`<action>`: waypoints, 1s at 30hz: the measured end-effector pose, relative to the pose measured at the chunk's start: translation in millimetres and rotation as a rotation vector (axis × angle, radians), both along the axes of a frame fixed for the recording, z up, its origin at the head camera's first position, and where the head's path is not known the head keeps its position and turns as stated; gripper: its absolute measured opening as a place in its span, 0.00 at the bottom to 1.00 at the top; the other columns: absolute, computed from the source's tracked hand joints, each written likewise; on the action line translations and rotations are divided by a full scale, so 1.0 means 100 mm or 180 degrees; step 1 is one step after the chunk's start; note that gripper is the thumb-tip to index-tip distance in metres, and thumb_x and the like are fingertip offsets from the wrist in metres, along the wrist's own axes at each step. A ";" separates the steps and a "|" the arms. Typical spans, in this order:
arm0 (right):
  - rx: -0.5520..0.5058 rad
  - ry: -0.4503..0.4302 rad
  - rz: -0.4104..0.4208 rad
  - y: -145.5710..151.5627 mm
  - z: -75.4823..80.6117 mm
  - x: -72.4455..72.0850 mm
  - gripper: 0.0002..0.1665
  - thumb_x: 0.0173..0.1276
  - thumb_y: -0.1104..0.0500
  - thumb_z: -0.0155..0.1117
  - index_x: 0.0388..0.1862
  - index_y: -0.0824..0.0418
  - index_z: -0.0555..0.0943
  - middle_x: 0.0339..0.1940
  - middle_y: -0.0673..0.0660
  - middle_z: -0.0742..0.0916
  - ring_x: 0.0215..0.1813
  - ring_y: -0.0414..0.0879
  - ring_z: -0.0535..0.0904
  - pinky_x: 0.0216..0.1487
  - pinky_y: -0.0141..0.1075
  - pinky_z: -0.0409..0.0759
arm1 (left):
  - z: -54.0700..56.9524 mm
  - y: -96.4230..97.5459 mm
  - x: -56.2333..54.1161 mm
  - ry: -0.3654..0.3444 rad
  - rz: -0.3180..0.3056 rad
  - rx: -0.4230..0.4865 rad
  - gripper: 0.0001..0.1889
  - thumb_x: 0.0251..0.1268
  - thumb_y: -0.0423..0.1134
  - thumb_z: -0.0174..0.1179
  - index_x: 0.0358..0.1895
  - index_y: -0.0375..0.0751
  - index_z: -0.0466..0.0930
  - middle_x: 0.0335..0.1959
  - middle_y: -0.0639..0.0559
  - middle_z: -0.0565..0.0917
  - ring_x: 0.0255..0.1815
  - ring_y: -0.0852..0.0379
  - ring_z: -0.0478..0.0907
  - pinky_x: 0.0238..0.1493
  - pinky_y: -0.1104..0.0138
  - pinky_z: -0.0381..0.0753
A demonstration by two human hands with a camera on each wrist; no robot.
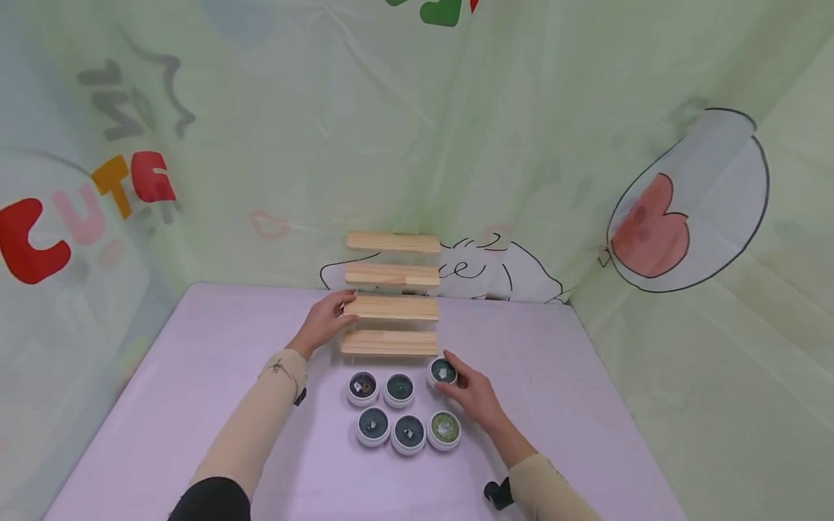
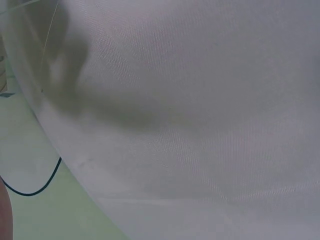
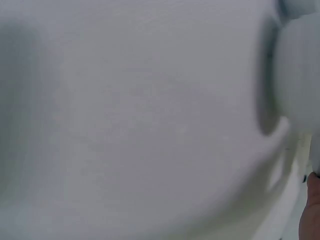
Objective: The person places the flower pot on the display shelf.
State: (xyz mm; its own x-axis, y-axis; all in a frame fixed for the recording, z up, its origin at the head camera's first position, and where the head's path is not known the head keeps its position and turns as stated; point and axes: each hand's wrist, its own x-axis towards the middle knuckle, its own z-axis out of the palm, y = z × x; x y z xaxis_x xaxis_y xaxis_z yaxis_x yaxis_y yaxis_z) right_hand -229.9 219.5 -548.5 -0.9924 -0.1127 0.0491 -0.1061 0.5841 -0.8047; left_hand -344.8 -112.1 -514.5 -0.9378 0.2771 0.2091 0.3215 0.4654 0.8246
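Observation:
In the head view a tiered wooden rack (image 1: 391,308) with several pale slats stands at the back of the table. My left hand (image 1: 323,322) grips its left side, at the end of the second slat from the bottom. Just in front of the rack's right end, my right hand (image 1: 477,396) holds a small round white jar (image 1: 444,371) with a dark top, thumb and fingers on either side. A white jar side (image 3: 300,75) and a fingertip (image 3: 312,205) show at the right edge of the right wrist view. The left wrist view has mostly cloth and shadow.
Several similar jars stand in front of the rack, among them a green-topped jar (image 1: 445,428) and a brown-patterned one (image 1: 362,386). A pale cloth covers the table (image 1: 554,362). Behind it hangs a printed curtain (image 1: 293,145), close to the rack.

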 end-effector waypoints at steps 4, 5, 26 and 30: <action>-0.0123 0.0086 -0.0059 -0.06 0.23 -0.08 0.43 0.61 0.52 0.73 0.74 0.57 0.67 0.72 0.58 0.72 0.70 0.53 0.69 0.67 0.44 0.74 | 0.01 -0.01 -0.01 0.0002 0.0052 0.0033 0.28 0.62 0.35 0.67 0.64 0.27 0.72 0.67 0.35 0.70 0.67 0.42 0.69 0.67 0.60 0.75; -0.0175 0.0091 -0.0076 -0.08 0.30 -0.11 0.43 0.62 0.52 0.73 0.74 0.57 0.67 0.72 0.58 0.71 0.70 0.53 0.69 0.67 0.44 0.74 | 0.02 -0.01 -0.01 0.0002 0.0059 0.0044 0.28 0.62 0.35 0.67 0.63 0.27 0.72 0.67 0.35 0.71 0.67 0.42 0.69 0.67 0.60 0.74; -0.0302 0.0204 -0.0187 -0.88 1.34 -0.93 0.41 0.73 0.52 0.61 0.78 0.60 0.57 0.71 0.63 0.71 0.63 0.50 0.72 0.62 0.43 0.77 | 0.09 0.01 -0.03 -0.0091 0.0007 -0.0021 0.28 0.62 0.34 0.67 0.63 0.26 0.72 0.67 0.35 0.70 0.68 0.42 0.69 0.68 0.60 0.73; -0.0231 0.0265 -0.0167 -1.00 1.43 -1.10 0.41 0.72 0.50 0.61 0.78 0.59 0.57 0.71 0.63 0.72 0.60 0.50 0.73 0.61 0.43 0.77 | 0.10 0.02 -0.02 -0.0087 0.0017 -0.0006 0.27 0.61 0.33 0.67 0.62 0.25 0.72 0.66 0.34 0.71 0.67 0.41 0.69 0.67 0.60 0.74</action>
State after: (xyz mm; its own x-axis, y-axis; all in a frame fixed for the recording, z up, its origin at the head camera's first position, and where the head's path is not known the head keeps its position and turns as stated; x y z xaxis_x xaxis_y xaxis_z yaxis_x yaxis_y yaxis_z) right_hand -340.0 119.3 -405.6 -0.9890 -0.0538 0.1377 -0.1451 0.5312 -0.8348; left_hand -346.5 -110.0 -504.3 -0.9446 0.2724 0.1829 0.2963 0.4686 0.8322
